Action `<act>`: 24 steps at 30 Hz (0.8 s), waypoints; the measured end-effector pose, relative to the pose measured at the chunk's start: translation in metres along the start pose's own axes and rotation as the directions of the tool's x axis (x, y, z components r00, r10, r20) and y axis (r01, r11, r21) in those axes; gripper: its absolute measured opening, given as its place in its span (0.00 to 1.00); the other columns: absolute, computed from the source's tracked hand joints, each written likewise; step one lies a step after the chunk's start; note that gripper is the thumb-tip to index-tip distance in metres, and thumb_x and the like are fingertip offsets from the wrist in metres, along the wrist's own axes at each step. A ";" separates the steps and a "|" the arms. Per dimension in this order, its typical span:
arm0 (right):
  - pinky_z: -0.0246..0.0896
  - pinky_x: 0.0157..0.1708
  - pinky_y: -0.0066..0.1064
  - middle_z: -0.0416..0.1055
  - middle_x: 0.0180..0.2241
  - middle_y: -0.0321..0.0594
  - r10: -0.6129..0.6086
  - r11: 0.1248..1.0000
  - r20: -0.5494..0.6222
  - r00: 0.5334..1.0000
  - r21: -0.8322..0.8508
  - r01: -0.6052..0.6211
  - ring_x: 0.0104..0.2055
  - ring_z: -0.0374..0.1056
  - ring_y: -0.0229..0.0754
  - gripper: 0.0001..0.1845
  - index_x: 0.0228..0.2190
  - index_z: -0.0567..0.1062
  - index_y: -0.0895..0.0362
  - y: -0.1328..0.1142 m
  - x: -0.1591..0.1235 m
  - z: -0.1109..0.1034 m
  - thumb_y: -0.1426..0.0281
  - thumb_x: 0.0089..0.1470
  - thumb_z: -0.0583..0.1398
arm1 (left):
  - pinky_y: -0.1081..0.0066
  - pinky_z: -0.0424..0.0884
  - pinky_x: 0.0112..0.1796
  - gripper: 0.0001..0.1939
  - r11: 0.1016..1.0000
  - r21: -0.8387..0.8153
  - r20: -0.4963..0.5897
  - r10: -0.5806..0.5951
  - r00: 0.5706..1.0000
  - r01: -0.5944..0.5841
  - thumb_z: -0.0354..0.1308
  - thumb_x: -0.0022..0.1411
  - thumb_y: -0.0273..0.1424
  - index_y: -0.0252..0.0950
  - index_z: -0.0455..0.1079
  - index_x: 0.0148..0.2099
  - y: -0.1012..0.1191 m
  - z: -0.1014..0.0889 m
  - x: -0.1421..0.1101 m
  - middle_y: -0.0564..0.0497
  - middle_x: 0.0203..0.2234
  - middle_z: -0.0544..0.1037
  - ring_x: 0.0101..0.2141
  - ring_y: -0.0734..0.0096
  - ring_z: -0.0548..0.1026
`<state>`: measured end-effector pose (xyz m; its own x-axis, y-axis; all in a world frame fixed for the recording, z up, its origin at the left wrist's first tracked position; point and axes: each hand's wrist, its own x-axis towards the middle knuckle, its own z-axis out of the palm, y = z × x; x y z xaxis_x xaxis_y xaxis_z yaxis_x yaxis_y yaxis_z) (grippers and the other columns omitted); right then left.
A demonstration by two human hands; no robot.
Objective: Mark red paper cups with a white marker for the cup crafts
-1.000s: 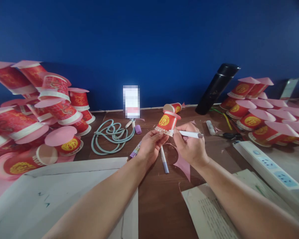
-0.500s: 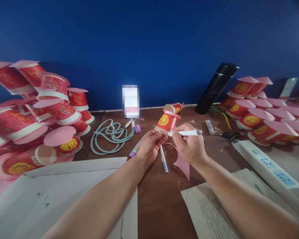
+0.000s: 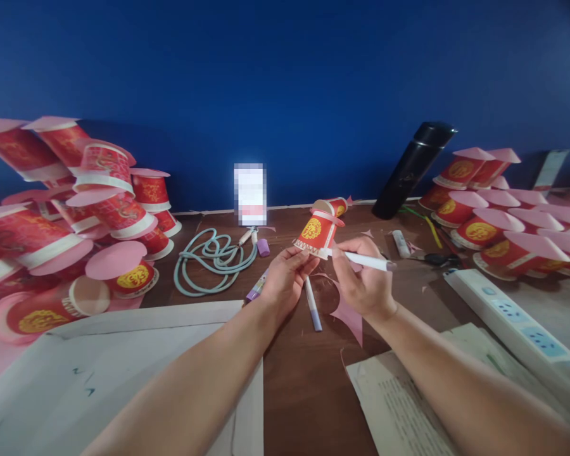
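A red paper cup [image 3: 320,232] with a gold emblem and a pink paper disc on top is pinched at its white lower band by my left hand [image 3: 287,278]. Dark zigzag marks run along part of that band. My right hand [image 3: 368,285] is closed around a white marker pen [image 3: 363,259], its tip at the band's right part. Beneath the hands, a second white pen [image 3: 313,307] with a purple end lies on the table. Pink paper scrap [image 3: 349,316] rests beside it. Behind the held cup, another red cup [image 3: 337,206] lies on its side.
Red cups with pink discs are piled at left [image 3: 118,215] and lined up at right [image 3: 498,228]. A coiled cable [image 3: 209,263], a lit phone [image 3: 250,193], a black bottle [image 3: 413,171], a power strip [image 3: 508,310], a white sheet [image 3: 171,354] and printed paper [image 3: 389,392] surround the hands.
The marker in my right hand has tilted, its back end now lower and slightly farther right. My left hand keeps the cup in nearly the same place.
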<state>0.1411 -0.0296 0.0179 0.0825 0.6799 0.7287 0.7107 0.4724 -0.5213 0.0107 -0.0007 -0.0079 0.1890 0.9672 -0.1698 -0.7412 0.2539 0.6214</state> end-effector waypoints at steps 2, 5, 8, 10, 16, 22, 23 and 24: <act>0.63 0.38 0.36 0.72 0.33 0.40 0.006 0.998 -0.041 0.999 0.057 -0.004 0.36 0.69 0.41 0.06 0.34 0.72 0.55 -0.001 -0.001 -0.001 0.67 0.55 0.56 | 0.71 0.70 0.44 0.07 0.999 -0.021 -0.033 0.023 0.999 -0.024 0.64 0.47 0.21 0.31 0.70 0.30 0.000 0.000 0.001 0.51 0.31 0.77 0.33 0.77 0.75; 0.64 0.37 0.35 0.73 0.34 0.39 0.087 0.991 0.002 0.996 0.100 -0.087 0.33 0.70 0.39 0.13 0.45 0.71 0.52 0.000 0.000 0.000 0.67 0.58 0.54 | 0.72 0.71 0.44 0.06 0.997 -0.063 -0.085 0.049 0.995 -0.054 0.63 0.48 0.20 0.32 0.69 0.29 0.001 -0.001 0.004 0.52 0.30 0.76 0.34 0.77 0.75; 0.65 0.32 0.33 0.73 0.30 0.36 0.235 0.961 0.064 0.970 0.135 -0.241 0.27 0.68 0.37 0.14 0.45 0.70 0.52 0.011 0.001 0.007 0.64 0.59 0.53 | 0.72 0.72 0.45 0.05 0.994 -0.100 -0.100 0.043 0.994 -0.053 0.62 0.49 0.19 0.32 0.70 0.29 0.003 -0.001 0.006 0.52 0.29 0.76 0.33 0.78 0.75; 0.65 0.27 0.31 0.73 0.27 0.35 0.367 0.906 0.075 0.927 0.198 -0.374 0.23 0.67 0.35 0.13 0.41 0.71 0.53 0.021 0.002 0.013 0.61 0.57 0.55 | 0.72 0.73 0.45 0.05 0.992 -0.119 -0.092 0.032 0.995 -0.043 0.62 0.50 0.20 0.32 0.70 0.29 0.004 -0.001 0.007 0.52 0.28 0.76 0.32 0.78 0.75; 0.62 0.12 0.26 0.72 0.25 0.32 0.714 0.487 0.293 0.636 0.445 -0.752 0.16 0.65 0.34 0.11 0.34 0.67 0.53 0.031 0.006 0.025 0.61 0.50 0.59 | 0.76 0.74 0.42 0.05 0.991 -0.131 0.024 0.004 1.000 -0.001 0.63 0.51 0.22 0.32 0.73 0.32 0.006 0.001 0.002 0.51 0.31 0.77 0.33 0.79 0.75; 0.63 0.13 0.20 0.67 0.19 0.28 0.780 0.041 0.473 0.411 0.616 -0.787 0.16 0.62 0.30 0.10 0.33 0.68 0.54 0.017 0.013 0.021 0.76 0.46 0.60 | 0.76 0.74 0.41 0.05 0.991 -0.124 0.051 -0.044 0.998 0.050 0.64 0.50 0.22 0.31 0.73 0.32 0.005 0.003 -0.002 0.51 0.30 0.77 0.32 0.79 0.75; 0.64 0.14 0.20 0.67 0.19 0.29 0.779 0.002 0.479 0.404 0.643 -0.765 0.17 0.63 0.30 0.10 0.32 0.68 0.55 0.017 0.014 0.021 0.78 0.45 0.60 | 0.76 0.74 0.41 0.05 0.992 -0.118 0.055 -0.045 0.998 0.051 0.64 0.50 0.23 0.31 0.73 0.32 0.005 0.003 -0.002 0.51 0.30 0.77 0.32 0.79 0.75; 0.66 0.16 0.20 0.67 0.19 0.29 0.779 -0.025 0.482 0.402 0.663 -0.748 0.18 0.63 0.30 0.10 0.31 0.69 0.55 0.018 0.014 0.021 0.79 0.45 0.60 | 0.76 0.74 0.42 0.04 0.993 -0.108 0.060 -0.043 0.997 0.050 0.64 0.51 0.23 0.31 0.73 0.33 0.005 0.003 -0.003 0.51 0.30 0.77 0.32 0.79 0.75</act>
<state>0.1407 0.0000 0.0094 0.2496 0.9113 -0.3275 -0.5428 -0.1484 -0.8266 0.0086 -0.0019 -0.0017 0.2590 0.9541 -0.1504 -0.7963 0.2991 0.5257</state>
